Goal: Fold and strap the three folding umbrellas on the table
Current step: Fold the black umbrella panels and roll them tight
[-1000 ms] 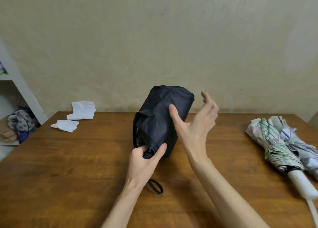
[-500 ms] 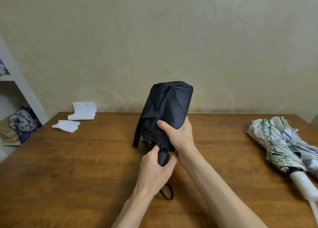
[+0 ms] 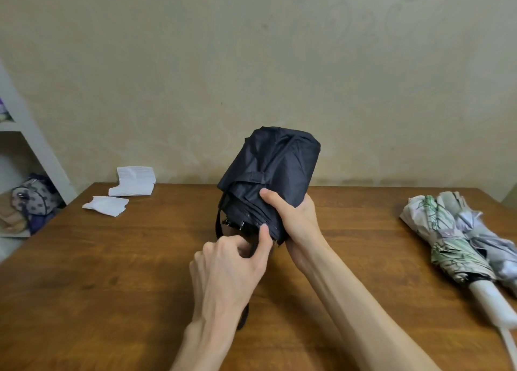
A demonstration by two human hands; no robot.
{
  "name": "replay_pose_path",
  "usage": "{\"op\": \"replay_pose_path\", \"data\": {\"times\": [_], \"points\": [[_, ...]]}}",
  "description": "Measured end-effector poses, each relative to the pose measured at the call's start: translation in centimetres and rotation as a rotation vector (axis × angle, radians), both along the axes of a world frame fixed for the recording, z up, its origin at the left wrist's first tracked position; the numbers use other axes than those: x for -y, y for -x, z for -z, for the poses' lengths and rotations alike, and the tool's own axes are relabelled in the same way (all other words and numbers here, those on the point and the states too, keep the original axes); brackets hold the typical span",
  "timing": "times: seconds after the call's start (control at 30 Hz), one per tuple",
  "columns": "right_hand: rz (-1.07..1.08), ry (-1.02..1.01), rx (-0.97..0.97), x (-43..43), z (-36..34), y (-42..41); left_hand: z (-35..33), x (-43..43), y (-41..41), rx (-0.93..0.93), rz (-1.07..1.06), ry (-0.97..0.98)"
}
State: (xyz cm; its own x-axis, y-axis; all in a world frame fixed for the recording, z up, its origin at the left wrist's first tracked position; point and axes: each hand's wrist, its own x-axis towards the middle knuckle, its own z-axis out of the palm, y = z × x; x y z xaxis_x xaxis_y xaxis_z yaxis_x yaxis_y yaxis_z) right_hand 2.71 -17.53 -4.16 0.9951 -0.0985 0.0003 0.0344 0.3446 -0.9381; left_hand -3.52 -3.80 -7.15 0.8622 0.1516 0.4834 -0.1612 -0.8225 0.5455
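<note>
A black folding umbrella [image 3: 272, 172] is held tilted above the middle of the wooden table [image 3: 112, 272], canopy end pointing away from me. My right hand [image 3: 296, 222] grips the gathered fabric near its lower end. My left hand [image 3: 235, 261] pinches the canopy's edge by the rib tips, its thumb pressed on the folds. A black strap [image 3: 218, 222] hangs loose on the left side. The handle is mostly hidden behind my left hand. Two more umbrellas lie at the right edge: a white one with green print [image 3: 444, 244] and a grey-lilac one [image 3: 486, 242], both loosely bunched.
Folded white papers [image 3: 134, 180] and a smaller white sheet [image 3: 106, 205] lie at the table's far left. A white shelf [image 3: 36, 147] with bags stands beyond the left edge. A beige wall runs behind the table.
My right hand went from open beside the canopy to gripping its lower end. My left hand shifted from the handle up to the canopy edge. The umbrella lifted and tilted slightly.
</note>
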Motion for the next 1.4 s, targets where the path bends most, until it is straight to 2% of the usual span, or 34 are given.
{"op": "replay_pose_path", "data": {"times": [0.07, 0.13, 0.23, 0.33, 0.4, 0.5, 0.67, 0.73, 0.97, 1.13, 1.4], "points": [[0.018, 0.031, 0.024, 0.9, -0.3, -0.2, -0.3, -0.7, -0.3, -0.001, -0.072, 0.032], [-0.001, 0.096, 0.048, 2.1, -0.6, -0.3, -0.6, -0.9, -0.6, 0.043, -0.094, 0.152], [-0.06, 0.181, 0.08, 2.7, -0.7, -0.1, -0.8, 0.2, -0.4, 0.076, -0.034, 0.201], [-0.095, 0.221, 0.09, 2.3, -0.5, 0.1, -0.5, 1.9, -0.1, -0.078, 0.068, 0.218], [-0.125, 0.202, 0.083, 1.7, -0.5, 0.3, -0.7, 2.7, -0.3, -0.231, 0.152, 0.396], [-0.163, 0.112, 0.03, 0.9, -0.4, 0.6, -0.7, 3.2, -0.7, -0.318, 0.305, 0.732], [-0.223, 0.065, -0.006, 0.3, -0.4, 0.8, 0.1, 3.4, -1.2, -0.249, 0.351, 0.972], [-0.207, 0.143, 0.013, 0.3, -0.3, 0.6, -0.1, 3.4, -1.1, -0.227, 0.319, 1.013], [-0.096, 0.638, 0.093, 1.1, -0.3, -0.3, 0.2, 2.8, -1.5, -0.17, 0.166, 1.03], [0.088, 0.676, 0.145, 0.7, 0.5, 1.8, 0.2, 2.4, -2.0, -0.17, 0.137, 1.108], [-0.209, 0.764, 0.191, 0.0, 4.6, 6.1, -0.6, 2.0, -3.0, -0.204, 0.15, 1.283]]}}
